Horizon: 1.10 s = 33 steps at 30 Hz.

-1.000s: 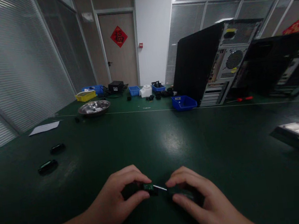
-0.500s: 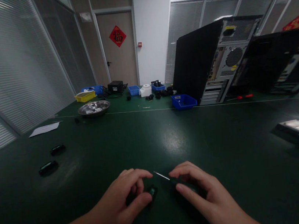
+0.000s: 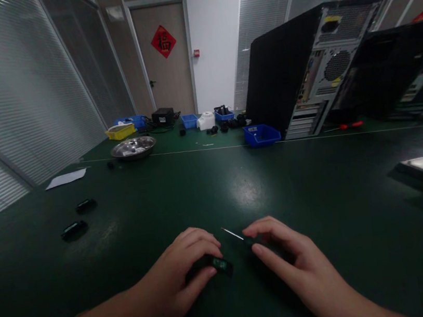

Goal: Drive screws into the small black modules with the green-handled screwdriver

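Left fingers (image 3: 203, 247) pinch a dark block (image 3: 222, 265), right fingers (image 3: 265, 226) a screwdriver (image 3: 233, 234), blue bin (image 3: 263, 140) beyond.

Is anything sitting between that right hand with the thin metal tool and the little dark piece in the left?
Nothing visible: between the right hand and the small dark piece in the left hand, only green tabletop shows. The metal tool isn't touching the piece.
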Each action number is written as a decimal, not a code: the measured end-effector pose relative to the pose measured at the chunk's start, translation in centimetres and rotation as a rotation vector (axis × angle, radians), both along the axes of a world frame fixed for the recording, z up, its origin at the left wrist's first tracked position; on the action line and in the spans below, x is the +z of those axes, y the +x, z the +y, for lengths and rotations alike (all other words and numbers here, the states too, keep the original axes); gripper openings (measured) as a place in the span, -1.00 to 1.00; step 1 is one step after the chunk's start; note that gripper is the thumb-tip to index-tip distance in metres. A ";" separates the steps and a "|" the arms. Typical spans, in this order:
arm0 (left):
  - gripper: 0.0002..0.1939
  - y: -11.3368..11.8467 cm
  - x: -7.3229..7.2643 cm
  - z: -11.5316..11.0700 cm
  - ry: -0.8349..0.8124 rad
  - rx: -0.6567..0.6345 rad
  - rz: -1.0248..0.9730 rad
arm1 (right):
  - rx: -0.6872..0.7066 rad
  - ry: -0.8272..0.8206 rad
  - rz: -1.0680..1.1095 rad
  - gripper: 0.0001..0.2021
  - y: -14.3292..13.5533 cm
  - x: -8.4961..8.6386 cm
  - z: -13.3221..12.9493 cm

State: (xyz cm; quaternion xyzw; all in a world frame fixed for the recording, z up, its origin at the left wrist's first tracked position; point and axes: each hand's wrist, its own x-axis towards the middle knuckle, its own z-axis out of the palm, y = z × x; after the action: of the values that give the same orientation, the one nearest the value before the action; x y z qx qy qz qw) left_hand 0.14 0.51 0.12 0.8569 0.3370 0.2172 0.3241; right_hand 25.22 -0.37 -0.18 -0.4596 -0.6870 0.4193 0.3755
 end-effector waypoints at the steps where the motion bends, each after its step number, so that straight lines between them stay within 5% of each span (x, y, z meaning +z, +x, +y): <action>1: -0.74 0.0 0.0 0.1 -0.024 0.019 -0.024 | 0.002 0.003 -0.007 -0.83 0.0 0.0 0.0; 18: -0.80 0.1 0.0 0.1 0.026 0.215 -0.071 | 0.079 0.039 -0.159 -0.86 -0.2 0.7 -0.2; 33: -0.76 -0.1 -0.5 0.5 0.036 0.154 -0.183 | 0.103 0.078 -0.133 -0.88 -0.1 0.5 -0.3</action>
State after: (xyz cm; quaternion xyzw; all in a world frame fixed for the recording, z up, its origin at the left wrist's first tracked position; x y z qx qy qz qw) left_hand 0.05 1.00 -0.34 0.8107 0.3668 0.3248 0.3204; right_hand 25.13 -0.70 0.32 -0.4354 -0.7490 0.3794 0.3247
